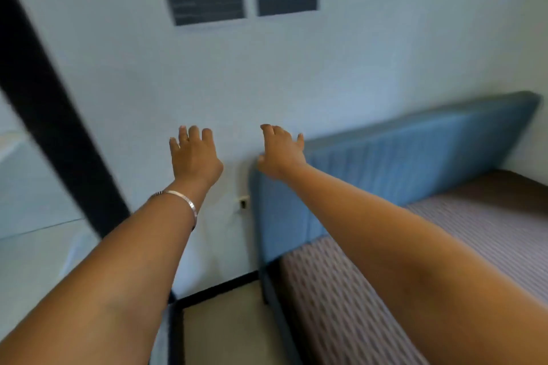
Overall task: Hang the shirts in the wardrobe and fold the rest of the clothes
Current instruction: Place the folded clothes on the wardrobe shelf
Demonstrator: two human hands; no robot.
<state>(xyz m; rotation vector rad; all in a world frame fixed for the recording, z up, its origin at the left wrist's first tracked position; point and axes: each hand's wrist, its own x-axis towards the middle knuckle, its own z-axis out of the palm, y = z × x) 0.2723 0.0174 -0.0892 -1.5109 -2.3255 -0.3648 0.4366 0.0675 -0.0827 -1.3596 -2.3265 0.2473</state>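
Left hand [194, 154] and right hand [281, 151] reach forward empty, fingers spread, seemingly near the blue headboard [415, 163]

Soft, cool daylight, blurred throughout.
Even bluish light washes the wall [296, 74]; the dark post [53, 115] at left smears with motion, wall papers [207, 3] are unreadable, and straight lines bow toward the edges.

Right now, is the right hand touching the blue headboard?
Cannot tell. In the head view, the right hand overlaps the top corner of the blue headboard, fingers spread, but motion blur and the single angle show neither contact nor a gap.
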